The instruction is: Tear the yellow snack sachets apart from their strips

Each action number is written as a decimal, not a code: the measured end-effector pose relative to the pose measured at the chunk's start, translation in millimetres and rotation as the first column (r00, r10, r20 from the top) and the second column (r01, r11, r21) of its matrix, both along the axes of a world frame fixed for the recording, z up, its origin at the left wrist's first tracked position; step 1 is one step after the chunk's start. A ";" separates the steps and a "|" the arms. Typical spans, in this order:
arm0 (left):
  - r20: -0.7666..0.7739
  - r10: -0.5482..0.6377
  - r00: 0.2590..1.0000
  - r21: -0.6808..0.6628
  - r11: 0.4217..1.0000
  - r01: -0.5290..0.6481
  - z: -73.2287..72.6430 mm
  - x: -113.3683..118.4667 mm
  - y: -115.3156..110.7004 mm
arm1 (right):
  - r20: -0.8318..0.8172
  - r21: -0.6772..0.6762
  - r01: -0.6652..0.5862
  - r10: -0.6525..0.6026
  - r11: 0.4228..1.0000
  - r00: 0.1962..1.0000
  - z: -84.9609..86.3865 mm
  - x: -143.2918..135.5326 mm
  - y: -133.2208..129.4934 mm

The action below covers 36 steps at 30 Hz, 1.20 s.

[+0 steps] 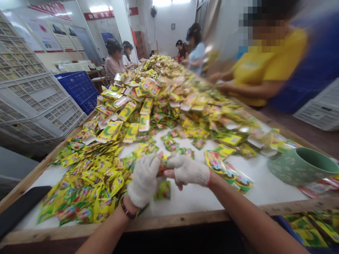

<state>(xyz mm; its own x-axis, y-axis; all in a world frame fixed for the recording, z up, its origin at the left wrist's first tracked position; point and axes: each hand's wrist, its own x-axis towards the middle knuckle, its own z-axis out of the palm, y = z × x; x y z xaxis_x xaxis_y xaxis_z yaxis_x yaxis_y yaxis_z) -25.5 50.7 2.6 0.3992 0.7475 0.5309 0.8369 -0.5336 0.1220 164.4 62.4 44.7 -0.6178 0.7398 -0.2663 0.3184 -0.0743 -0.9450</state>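
Observation:
Both my hands wear white knit gloves with some fingertips bare, and they meet over the near part of the table. My left hand [145,180] is closed round a small, shiny red-and-green packet [162,168], mostly hidden by the fingers. Against the packet's right side, the fingers and thumb of my right hand [186,171] are pinched. Below them a loose green-and-yellow packet [162,191] lies on the white tabletop. To the left spreads a heap of small packets [92,192]. Several larger yellow packs [227,165] lie right of my right hand.
A big pile of yellow cartons and packs [148,98] runs down the long table. A green flowered cup [296,165] stands at the right, a dark flat object [25,204] at the left. White crates [39,102] are stacked beside the table. A person in yellow [265,70] works at the right side.

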 end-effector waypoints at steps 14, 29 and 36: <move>0.821 0.517 0.243 -0.556 0.625 0.548 6.4 28.2 -41.3 | -0.201 0.167 0.526 -0.493 0.834 0.846 -21.7 10.3 -43.3; 0.690 0.159 0.706 -0.501 0.809 0.307 -10.7 2.8 -56.0 | -0.145 0.325 0.386 -0.358 0.863 0.923 -48.3 13.4 -58.7; 0.827 0.424 0.369 -0.561 0.657 0.503 1.9 15.4 -52.1 | -0.341 0.075 0.392 -0.345 0.917 0.874 -52.6 9.5 -52.1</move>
<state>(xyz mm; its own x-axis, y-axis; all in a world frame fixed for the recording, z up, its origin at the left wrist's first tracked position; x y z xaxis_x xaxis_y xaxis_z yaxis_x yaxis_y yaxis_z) -10.1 -1.4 4.5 0.1085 0.9913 -0.0743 -0.0552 0.0807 0.9952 173.9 10.3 -7.9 -0.3268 0.9449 0.0171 -0.0220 0.0105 -0.9997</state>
